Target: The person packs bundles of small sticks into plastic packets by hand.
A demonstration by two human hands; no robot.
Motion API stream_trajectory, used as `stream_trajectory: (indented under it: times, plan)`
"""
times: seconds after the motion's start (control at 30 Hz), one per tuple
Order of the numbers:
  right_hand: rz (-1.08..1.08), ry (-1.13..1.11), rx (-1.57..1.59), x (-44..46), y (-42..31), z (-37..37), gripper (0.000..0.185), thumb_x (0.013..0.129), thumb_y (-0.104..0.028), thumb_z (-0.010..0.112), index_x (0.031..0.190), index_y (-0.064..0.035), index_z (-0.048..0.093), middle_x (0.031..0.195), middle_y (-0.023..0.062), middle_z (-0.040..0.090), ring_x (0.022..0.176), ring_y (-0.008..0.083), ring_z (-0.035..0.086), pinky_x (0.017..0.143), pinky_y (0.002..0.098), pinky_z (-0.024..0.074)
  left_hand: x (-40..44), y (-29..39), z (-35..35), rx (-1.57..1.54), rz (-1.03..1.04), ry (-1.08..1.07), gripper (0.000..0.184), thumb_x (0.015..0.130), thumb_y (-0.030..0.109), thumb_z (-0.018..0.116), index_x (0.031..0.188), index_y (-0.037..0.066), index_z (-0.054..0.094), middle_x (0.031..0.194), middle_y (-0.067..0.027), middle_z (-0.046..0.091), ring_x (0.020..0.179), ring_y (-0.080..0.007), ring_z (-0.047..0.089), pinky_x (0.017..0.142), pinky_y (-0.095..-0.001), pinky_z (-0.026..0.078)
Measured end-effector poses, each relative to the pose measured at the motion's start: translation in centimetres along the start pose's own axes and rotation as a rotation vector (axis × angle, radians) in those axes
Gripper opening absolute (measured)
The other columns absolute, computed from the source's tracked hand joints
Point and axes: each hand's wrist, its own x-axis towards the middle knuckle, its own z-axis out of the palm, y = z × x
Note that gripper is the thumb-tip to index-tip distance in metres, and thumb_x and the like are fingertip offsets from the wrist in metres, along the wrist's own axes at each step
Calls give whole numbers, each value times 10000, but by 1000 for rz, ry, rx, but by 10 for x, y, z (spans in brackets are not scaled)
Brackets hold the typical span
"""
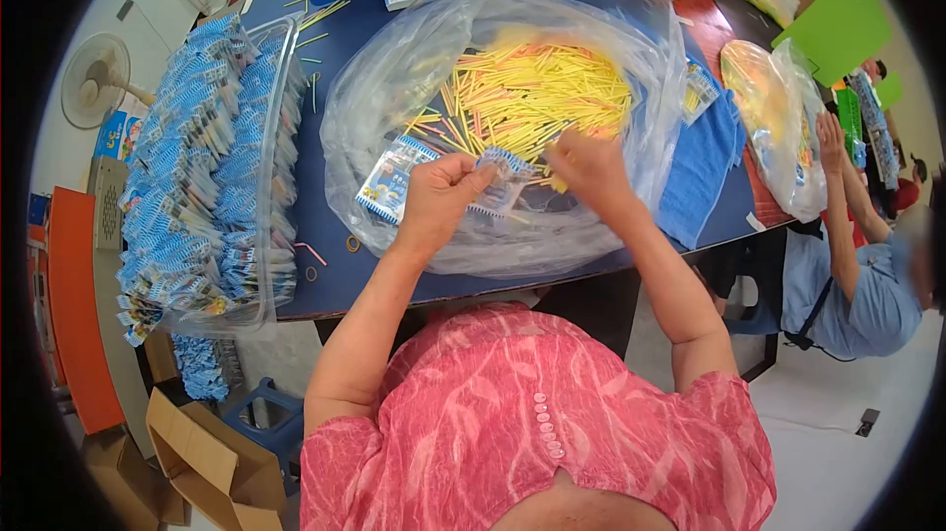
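Note:
My left hand (440, 198) pinches the top edge of a small clear packet with blue print (506, 179). My right hand (594, 168) is just right of that packet, smeared by motion, with its fingers curled and a bit of yellow at the fingertips. Beyond both hands lies a heap of thin yellow and pink straw-like sticks (542, 88) inside a big clear plastic bag (384, 68), its mouth spread wide. Another blue-and-white packet (387, 181) lies flat on the bag, to the left of my left hand.
A clear tub (268, 309) full of blue packets (187, 166) stands at the left. Loose sticks and rubber bands (353, 243) lie near it. A blue cloth (702, 176) hangs over the table's right edge. Farther right, a co-worker (847, 265) stands beside another bag (778, 137). Cardboard boxes (212, 462) are below left.

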Motion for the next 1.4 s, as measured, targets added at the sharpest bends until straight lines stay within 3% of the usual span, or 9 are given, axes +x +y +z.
stream_trajectory:
  times: [0.07,0.2,0.33,0.77,1.0,1.17,1.23,1.3,1.4]
  plan:
    - [341,96,336,15,-10,-20,249,815,-160,671,633,-26,565,563,3,521,544,59,498,493,277,393,-3,-3,-4,19,22,12,142,864,128,681,894,-11,685,784,39,651,676,-28,522,594,-196,418]
    - [596,-91,757,40,-47,-48,260,817,-178,667,639,-20,563,575,-16,507,570,40,458,496,254,368,-2,3,-3,73,-48,-59,141,835,125,711,897,-2,709,764,24,653,699,-20,534,624,-181,418]
    - [314,-175,600,55,-59,-44,261,822,-197,667,659,-16,577,587,-29,525,565,41,435,483,248,353,-6,15,3,176,-42,-100,146,820,120,720,900,-3,721,756,19,654,695,-26,535,631,-198,426]
    - [-2,-249,166,46,-68,-38,309,778,-317,725,809,-27,622,620,95,565,571,196,544,562,303,437,-7,15,10,86,-95,-166,160,845,135,691,940,9,720,815,24,669,734,-33,553,680,-200,448]
    - [-107,168,177,25,-65,-41,323,739,-237,771,952,-23,657,791,111,640,738,229,645,626,306,487,1,3,19,-34,-108,-152,189,868,138,664,978,-11,704,832,11,676,765,-41,562,698,-207,458]
    - [-74,65,300,-12,-28,-69,281,734,-125,763,974,-17,664,835,106,661,754,207,647,684,289,503,2,16,46,125,-91,-116,193,863,104,657,1011,-17,689,904,-9,686,817,-63,586,721,-217,470]
    - [185,236,344,-21,-12,-111,230,738,-21,718,963,-14,670,867,82,675,766,171,644,703,275,508,4,17,44,92,-63,-105,194,858,91,658,1020,-13,687,928,-21,691,832,-72,596,725,-219,473]
    - [388,514,452,-21,30,-154,231,761,25,656,992,17,654,872,47,667,777,114,628,708,254,508,4,20,31,347,159,1,177,805,76,699,967,4,696,901,-63,698,811,-141,627,729,-266,481]
    - [508,516,136,-26,140,-203,217,781,2,641,996,22,647,899,72,667,800,141,629,728,265,506,10,23,-8,790,431,105,215,764,74,721,969,21,686,917,-82,680,852,-208,610,758,-317,468]
